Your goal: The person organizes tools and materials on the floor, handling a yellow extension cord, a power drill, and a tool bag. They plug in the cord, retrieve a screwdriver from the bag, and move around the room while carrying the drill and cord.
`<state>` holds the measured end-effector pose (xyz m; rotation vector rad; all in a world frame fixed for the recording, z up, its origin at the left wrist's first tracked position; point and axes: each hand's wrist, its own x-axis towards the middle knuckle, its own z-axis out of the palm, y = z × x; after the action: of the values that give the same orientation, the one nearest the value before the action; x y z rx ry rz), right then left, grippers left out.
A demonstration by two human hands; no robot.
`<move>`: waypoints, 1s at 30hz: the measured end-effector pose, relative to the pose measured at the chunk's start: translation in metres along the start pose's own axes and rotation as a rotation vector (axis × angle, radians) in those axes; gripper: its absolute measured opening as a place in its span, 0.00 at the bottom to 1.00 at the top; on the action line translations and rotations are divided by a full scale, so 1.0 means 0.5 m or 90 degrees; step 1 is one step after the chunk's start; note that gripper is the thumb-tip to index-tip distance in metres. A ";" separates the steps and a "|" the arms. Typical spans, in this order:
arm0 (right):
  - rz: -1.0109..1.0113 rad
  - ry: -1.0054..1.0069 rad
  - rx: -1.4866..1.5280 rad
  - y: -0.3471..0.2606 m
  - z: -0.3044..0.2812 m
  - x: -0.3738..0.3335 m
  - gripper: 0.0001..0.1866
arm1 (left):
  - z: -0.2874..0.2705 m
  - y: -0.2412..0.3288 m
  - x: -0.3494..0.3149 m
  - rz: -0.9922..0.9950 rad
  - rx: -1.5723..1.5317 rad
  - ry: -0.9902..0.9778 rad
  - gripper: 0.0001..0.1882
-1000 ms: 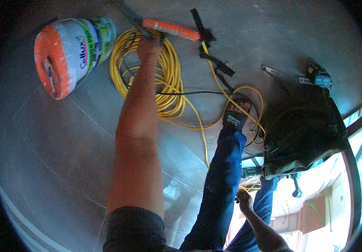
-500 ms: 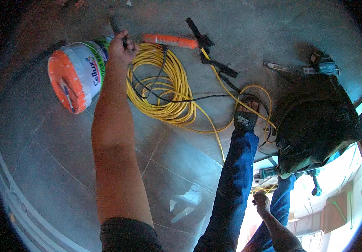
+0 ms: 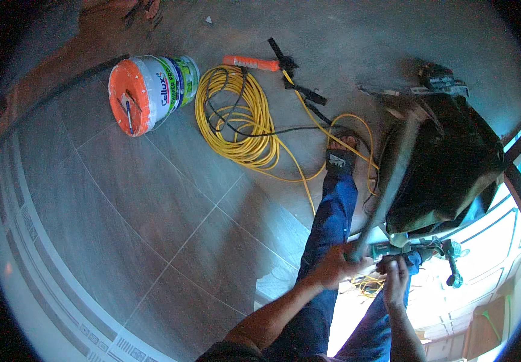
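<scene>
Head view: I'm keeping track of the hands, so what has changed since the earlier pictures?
The left hand has come from near the bucket back toward the body and rightward, beside the right hand. It holds a long, blurred tool, slanting up by the dark bag. Bucket, yellow cable coil and bag stayed put.

the left hand (image 3: 335,269) curls in a grip near the half-curled right hand (image 3: 397,280).

Blue trousers (image 3: 336,205), black sandal (image 3: 340,160)
</scene>
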<state>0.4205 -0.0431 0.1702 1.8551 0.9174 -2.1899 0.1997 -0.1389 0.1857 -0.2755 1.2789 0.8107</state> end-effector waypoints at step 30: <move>-0.246 0.240 -0.142 -0.059 -0.308 0.211 0.36 | 0.192 -0.080 0.336 0.161 -0.026 0.358 0.10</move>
<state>0.5132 0.0903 0.0731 2.1600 1.6382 -1.8337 0.3078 -0.0449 0.0500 -0.3972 1.8513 1.0160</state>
